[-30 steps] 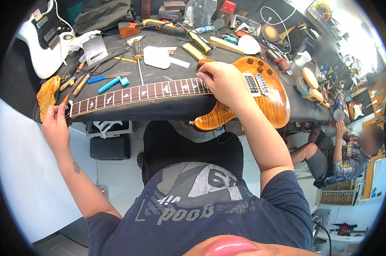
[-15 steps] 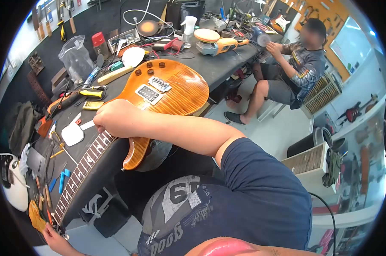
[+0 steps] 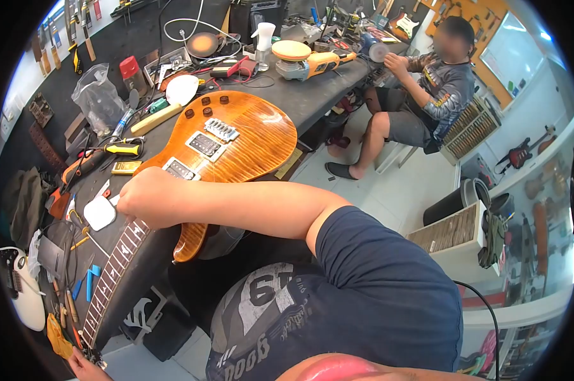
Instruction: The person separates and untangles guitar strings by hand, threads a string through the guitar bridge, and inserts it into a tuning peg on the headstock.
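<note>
An amber flame-top electric guitar (image 3: pixel 255 130) lies at the bench edge, its long inlaid fretboard (image 3: pixel 114 273) running down to the lower left. My right hand (image 3: pixel 152 198) is closed over the upper fretboard near the body. A pale strip shows by its fingertips; what the fingers grip is hidden. At the lower left, my left hand (image 3: pixel 84 367) is partly visible beside the headstock (image 3: pixel 89 343). Its fingers are bent at the edge of a yellow cloth-like piece (image 3: pixel 58 338); I cannot tell which of the two they hold.
Behind the guitar stand an orange polisher (image 3: pixel 315 65), a spray bottle (image 3: pixel 263 46) and a clear plastic bag (image 3: pixel 100 95). A screwdriver (image 3: pixel 123 148) and a white pad (image 3: pixel 100 213) lie nearer. A seated person (image 3: pixel 452 89) works at the bench's far end.
My right hand has moved along the neck toward the headstock, uncovering a second pickup. The whole view has shifted slightly. My left hand stays beside the headstock and the yellow piece.
</note>
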Tool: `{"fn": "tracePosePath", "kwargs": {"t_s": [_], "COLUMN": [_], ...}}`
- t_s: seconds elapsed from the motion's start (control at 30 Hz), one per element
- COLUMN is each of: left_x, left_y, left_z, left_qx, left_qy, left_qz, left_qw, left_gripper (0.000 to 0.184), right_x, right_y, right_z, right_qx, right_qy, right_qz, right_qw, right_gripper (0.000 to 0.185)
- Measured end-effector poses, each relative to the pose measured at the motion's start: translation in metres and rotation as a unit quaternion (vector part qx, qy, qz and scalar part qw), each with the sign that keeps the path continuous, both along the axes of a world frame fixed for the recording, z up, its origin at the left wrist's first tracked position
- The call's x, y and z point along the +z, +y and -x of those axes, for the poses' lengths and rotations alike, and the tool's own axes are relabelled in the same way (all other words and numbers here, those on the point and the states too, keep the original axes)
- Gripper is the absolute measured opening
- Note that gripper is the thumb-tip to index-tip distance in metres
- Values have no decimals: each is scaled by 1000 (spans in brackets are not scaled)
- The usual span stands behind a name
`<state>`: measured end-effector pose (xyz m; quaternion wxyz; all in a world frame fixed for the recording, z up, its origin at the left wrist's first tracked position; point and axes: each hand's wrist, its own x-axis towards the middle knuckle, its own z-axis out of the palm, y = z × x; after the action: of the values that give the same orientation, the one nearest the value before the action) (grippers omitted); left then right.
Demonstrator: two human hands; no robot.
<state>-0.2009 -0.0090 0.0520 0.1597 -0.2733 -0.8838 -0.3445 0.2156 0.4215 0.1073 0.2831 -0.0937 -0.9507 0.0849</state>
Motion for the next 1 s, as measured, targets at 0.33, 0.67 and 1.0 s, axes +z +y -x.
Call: {"fn": "tracePosePath", "kwargs": {"t_s": [0.33, 0.67, 1.0], "left_x": [-14, 60, 36], "left_y": [-15, 34, 8], "left_z": [22, -93, -51], "left_qx": [-59, -17, -3], "left_qy": [-72, 42, 10], "left_qz": [-53, -14, -41], "left_qw": [994, 999, 999], "left_gripper": [44, 41, 39], "right_x": [-6, -18, -36], "right_y": [6, 21, -3], "right_z": [-7, -19, -24], "right_qx": [-19, -30, -38], "right_qy": [-10, 34, 113], "right_qz": [6, 26, -36], "right_qw": [1000, 999, 992], "right_gripper": [6, 8, 9]}}
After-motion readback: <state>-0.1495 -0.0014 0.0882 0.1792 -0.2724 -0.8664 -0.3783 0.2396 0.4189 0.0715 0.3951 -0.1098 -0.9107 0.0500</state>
